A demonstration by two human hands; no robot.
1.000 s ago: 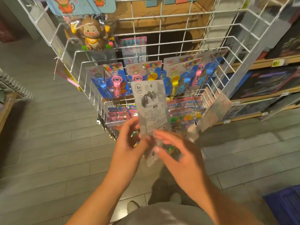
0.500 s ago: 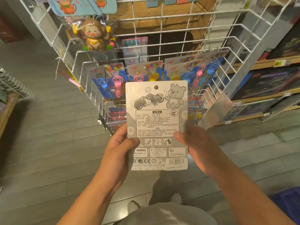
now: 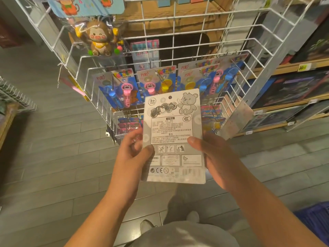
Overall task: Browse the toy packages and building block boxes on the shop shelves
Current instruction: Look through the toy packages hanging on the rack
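Observation:
A bubble toy package (image 3: 173, 129) faces me with its grey printed back, showing a bear drawing, text panels and a barcode. My left hand (image 3: 132, 154) grips its left edge, thumb on the card. My right hand (image 3: 213, 155) grips its right edge, thumb on the card too. Behind it stands a white wire rack (image 3: 178, 47) hung with several matching bubble wand packages (image 3: 128, 88) in blue, pink and yellow. A packaged monkey toy (image 3: 98, 38) hangs at the rack's upper left.
Wooden shelves (image 3: 284, 68) at the right carry dark flat boxes (image 3: 293, 86). Another wire basket (image 3: 16, 97) juts in at the left edge. A blue crate (image 3: 315, 221) sits at the lower right. Grey floor tiles and my shoes (image 3: 147, 227) are below.
The package was turned from edge-on to its back facing me, then lifted slightly closer. Both hands shifted from its middle to grip its two side edges.

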